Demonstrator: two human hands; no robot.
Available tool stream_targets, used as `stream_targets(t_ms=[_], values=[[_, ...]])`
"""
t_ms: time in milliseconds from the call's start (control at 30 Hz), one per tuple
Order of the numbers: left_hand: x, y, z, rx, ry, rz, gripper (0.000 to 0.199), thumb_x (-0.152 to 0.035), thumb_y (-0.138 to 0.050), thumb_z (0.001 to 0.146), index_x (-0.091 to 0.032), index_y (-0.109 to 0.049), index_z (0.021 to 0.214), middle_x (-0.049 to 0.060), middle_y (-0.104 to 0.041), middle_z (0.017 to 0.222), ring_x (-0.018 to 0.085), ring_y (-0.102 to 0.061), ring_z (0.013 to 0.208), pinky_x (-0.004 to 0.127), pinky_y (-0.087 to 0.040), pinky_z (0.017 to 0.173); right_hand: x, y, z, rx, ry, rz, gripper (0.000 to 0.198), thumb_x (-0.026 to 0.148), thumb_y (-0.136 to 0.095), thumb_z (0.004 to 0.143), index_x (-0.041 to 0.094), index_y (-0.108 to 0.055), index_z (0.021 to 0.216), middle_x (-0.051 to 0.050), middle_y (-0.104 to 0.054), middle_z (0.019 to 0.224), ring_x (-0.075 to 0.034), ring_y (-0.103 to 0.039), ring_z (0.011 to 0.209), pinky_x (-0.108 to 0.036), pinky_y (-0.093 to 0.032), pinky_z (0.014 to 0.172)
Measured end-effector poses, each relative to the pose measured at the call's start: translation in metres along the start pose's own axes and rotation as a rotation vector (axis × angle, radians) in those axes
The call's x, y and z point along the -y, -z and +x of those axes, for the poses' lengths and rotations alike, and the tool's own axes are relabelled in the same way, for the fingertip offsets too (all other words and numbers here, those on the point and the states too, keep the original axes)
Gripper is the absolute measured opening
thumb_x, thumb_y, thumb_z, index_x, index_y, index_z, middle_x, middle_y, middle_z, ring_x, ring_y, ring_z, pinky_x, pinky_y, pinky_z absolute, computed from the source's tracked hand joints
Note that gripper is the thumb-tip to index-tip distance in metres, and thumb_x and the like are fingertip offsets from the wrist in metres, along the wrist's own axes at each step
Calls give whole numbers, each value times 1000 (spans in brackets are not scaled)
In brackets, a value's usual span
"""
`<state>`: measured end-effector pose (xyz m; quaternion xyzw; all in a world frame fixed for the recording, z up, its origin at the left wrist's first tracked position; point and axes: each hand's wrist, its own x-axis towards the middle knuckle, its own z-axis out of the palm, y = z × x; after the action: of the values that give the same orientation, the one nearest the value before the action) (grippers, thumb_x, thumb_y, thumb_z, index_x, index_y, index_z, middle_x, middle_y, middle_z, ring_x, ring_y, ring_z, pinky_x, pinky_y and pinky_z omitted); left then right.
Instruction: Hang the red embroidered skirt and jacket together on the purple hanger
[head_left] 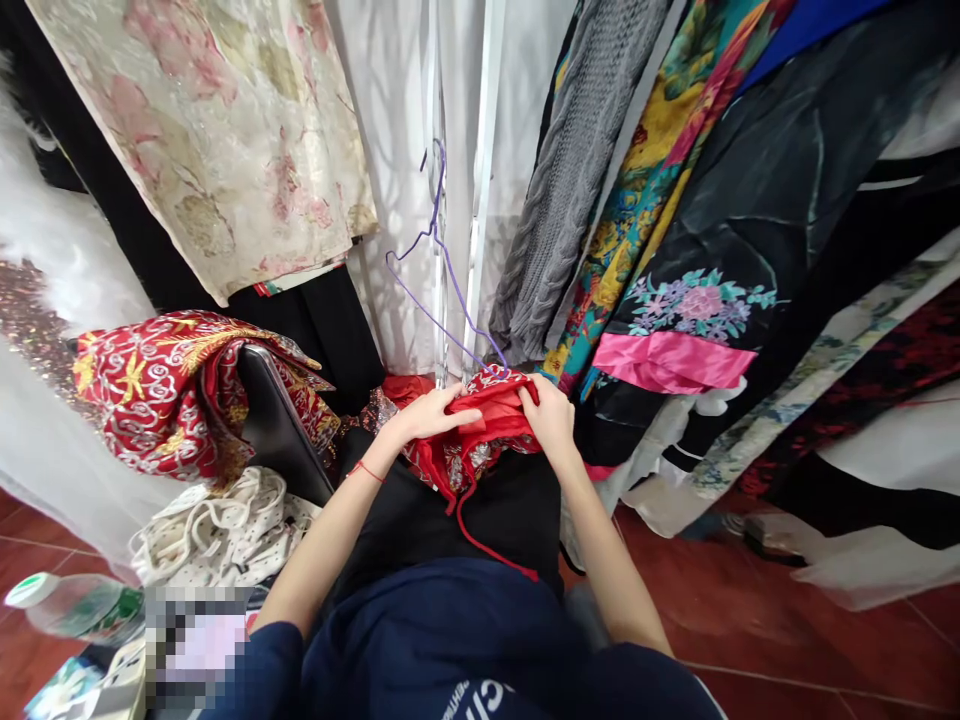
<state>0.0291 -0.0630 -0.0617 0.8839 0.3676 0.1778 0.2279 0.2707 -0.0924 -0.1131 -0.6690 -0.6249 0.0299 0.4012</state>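
Gray cable-knit (577, 190) hangs in thick ribs at upper right, beside a glossy floral scarf (628, 205) in yellow, teal and pink. Next to them, a smooth black garment (757, 200) carries an embroidered flower cluster above a shiny pink band. Sheer cream cloth (247, 130) with blurry pink blossoms fills the upper left; under it, red patterned fabric (161, 390) drapes over a black chair back (281, 420). A clear bottle (86, 605) with a white cap lies at lower left. White lettering on the navy shirt (450, 625) is cut off by the bottom edge and only partly legible.

The red garment (491, 412) lies bunched across the lap at center, its plain red inside folded outward, silvery print at the edges, a thin cord trailing down. The left hand (439, 412) presses thumb and fingers on its left side; the right hand (551, 415) grips its right edge. A thin purple hanger (433, 232) slants up from its top edge.
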Motion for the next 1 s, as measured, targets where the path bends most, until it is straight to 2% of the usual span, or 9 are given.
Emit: stream_targets(t_ms=[100,267,367,500,600,733,833,900,1000], values=[[1,-1,8,-113,99,105,38,-57,-48,95,-21,-62,91,3,-66,81,22,-63,77,28,-40,70,3,-1,1,26,6,-189,35,32,-43,101,13,-59,125,-17,-70,120,-28,-67,107,-34,-49,84],[9,8,14,-247,186,215,30,-52,-61,90,-23,-68,90,4,-69,78,22,-64,79,26,-35,65,4,-9,1,143,134,-379,41,25,-53,95,9,-54,132,-20,-68,122,-30,-64,112,-38,-46,93],[15,14,12,-390,250,190,28,-48,-55,94,-23,-69,90,3,-71,81,20,-64,78,26,-32,64,-3,-14,0,238,18,-356,40,16,-63,84,13,-60,124,-18,-70,116,-29,-64,110,-40,-44,96],[24,23,6,-497,282,181,32,-50,-53,94,-21,-67,88,2,-69,79,18,-62,73,25,-34,64,-24,-11,5,322,-195,-149,16,10,-65,78,17,-69,92,-13,-73,94,-26,-68,93,-38,-46,87],[35,26,2,-447,234,180,35,-53,-54,93,-20,-66,89,2,-68,78,17,-61,70,24,-36,65,-40,-3,13,317,-190,1,12,23,-61,84,18,-68,77,-7,-72,79,-24,-68,82,-34,-48,79],[50,19,2,-357,219,171,36,-55,-55,94,-20,-66,95,3,-66,74,19,-62,67,25,-37,65,-42,3,19,248,-139,284,41,52,-47,92,19,-70,85,-5,-73,78,-22,-67,78,-32,-53,74],[51,13,8,-426,264,166,45,-54,-58,94,-19,-60,122,1,-64,70,21,-63,67,24,-38,64,-29,7,18,110,-145,676,49,68,-57,82,22,-70,90,-5,-76,86,-25,-69,83,-37,-56,80],[47,15,16,-492,263,169,59,-53,-57,95,-17,-48,141,-1,-61,66,20,-63,66,24,-37,64,-18,13,13,38,-148,889,48,69,-68,75,25,-71,90,-5,-77,91,-26,-70,88,-39,-56,85],[36,24,31,-518,183,188,65,-48,-52,100,-18,-35,155,-4,-57,63,17,-61,63,22,-37,66,-2,25,6,-1,-133,994,45,66,-71,76,26,-73,96,-4,-77,96,-25,-71,91,-39,-56,90]])
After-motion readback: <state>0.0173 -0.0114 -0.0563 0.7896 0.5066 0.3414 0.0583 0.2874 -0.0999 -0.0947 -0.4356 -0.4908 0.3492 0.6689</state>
